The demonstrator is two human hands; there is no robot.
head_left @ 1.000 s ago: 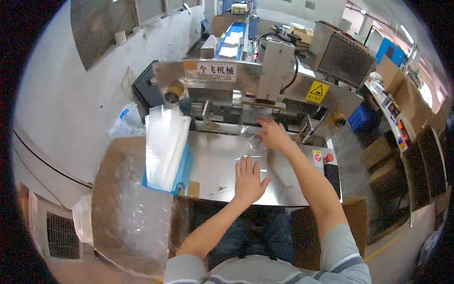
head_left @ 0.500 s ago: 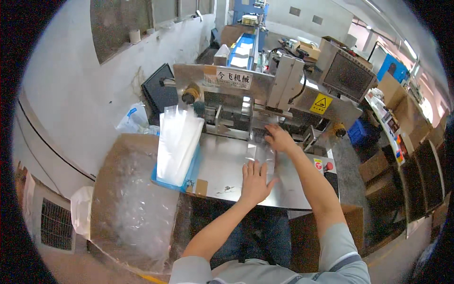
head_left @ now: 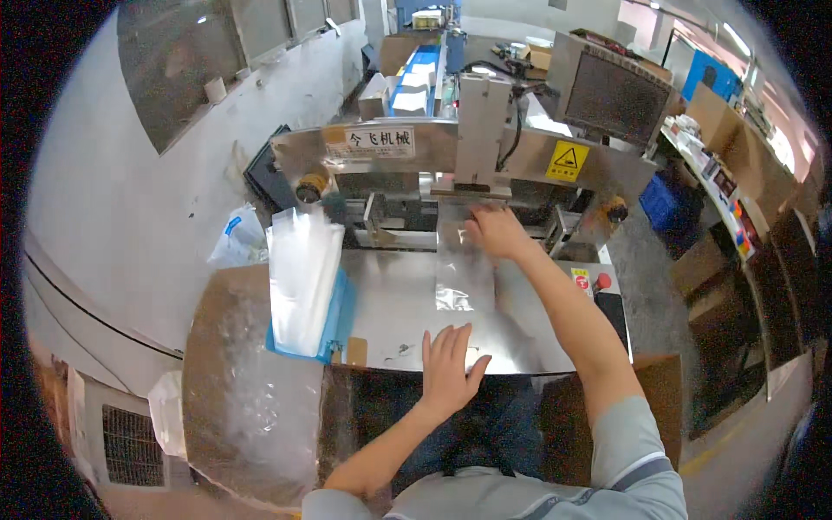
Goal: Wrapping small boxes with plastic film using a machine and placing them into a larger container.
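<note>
A clear plastic bag (head_left: pixel 458 276) lies lengthwise on the shiny metal worktop (head_left: pixel 394 299), its far end under the press head (head_left: pixel 471 186) of a metal machine. My right hand (head_left: pixel 500 234) is at the bag's far right part, fingers bent and pointing left, gripping its edge; the fingertips are partly hard to make out. Close to the worktop's front edge, my left hand (head_left: pixel 448 371) hovers with fingers spread and nothing in it, apart from the bag's near end. To the left, a stack of whitish plastic bags (head_left: pixel 303 286) leans in a blue holder (head_left: pixel 340 321).
A cardboard box (head_left: pixel 204 347) holding clear plastic stands at left. Right of the worktop are a red button (head_left: pixel 602 281) and a yellow warning sign (head_left: pixel 568 161). Behind the machine are a monitor (head_left: pixel 617 97) and a blue conveyor (head_left: pixel 416 82); a blue crate (head_left: pixel 667 208) sits on the floor.
My left hand has come off the bag's near end and drawn back toward the worktop's front edge. My right hand stays near the bag's far end. The whole view has shifted slightly.
</note>
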